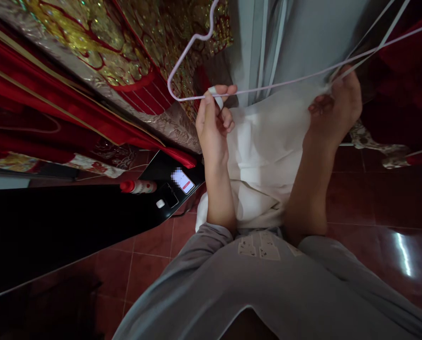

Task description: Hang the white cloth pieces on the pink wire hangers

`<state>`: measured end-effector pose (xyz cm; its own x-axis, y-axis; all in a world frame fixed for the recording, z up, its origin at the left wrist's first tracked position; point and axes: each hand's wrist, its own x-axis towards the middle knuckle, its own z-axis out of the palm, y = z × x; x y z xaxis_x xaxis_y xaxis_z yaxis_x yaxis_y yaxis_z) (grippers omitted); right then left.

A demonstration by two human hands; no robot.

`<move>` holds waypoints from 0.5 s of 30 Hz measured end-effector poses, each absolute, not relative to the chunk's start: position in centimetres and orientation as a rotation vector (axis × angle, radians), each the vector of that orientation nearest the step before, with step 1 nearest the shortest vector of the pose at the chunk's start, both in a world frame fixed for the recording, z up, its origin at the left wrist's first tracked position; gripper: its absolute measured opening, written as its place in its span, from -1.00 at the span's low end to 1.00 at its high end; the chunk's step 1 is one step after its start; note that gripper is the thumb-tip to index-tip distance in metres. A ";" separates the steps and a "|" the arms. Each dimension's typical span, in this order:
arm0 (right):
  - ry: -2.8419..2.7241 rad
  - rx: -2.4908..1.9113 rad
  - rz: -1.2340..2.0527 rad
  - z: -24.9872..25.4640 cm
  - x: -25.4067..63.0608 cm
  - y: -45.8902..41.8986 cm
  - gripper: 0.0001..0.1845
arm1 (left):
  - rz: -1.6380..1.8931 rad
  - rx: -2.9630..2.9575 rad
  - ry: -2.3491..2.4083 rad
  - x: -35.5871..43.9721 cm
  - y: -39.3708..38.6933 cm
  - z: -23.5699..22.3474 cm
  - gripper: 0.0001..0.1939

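A pale pink clothes hanger [193, 45] stretches across the upper part of the view, its long bar running off to the right. My left hand [214, 123] is closed in a pinch on the bar near its left bend. A short white strap [218, 101] loops over the bar at those fingers. Farther right, my right hand [336, 104] is closed around thin white straps [368, 55] close to the bar; its fingertips are slightly blurred. Below and between both hands hangs a white garment [267, 141], its lower part in front of my body.
Red and gold sequinned garments [125, 61] hang on the left, with dark red clothing [409, 80] on the right. A black table [72, 226] at the left bears a lit phone [185, 181], a dark phone [169, 195], a small white case [160, 204] and a red-capped bottle [138, 186].
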<state>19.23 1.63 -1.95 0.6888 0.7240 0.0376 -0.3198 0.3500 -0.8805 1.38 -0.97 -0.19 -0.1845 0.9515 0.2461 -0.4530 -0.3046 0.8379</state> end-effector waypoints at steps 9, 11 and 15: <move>-0.648 -1.100 0.771 -1.1 21.6 1.5 -0.85 | 1.703 1.019 0.855 1.1 -0.9 -0.3 -0.73; -0.707 -1.138 0.829 -1.2 22.2 1.4 -0.90 | 1.704 1.023 0.824 1.1 -0.8 -0.3 -0.74; -0.820 -1.181 0.861 -1.1 23.1 1.2 -0.91 | 1.725 1.023 0.772 1.0 -0.6 -0.4 -0.76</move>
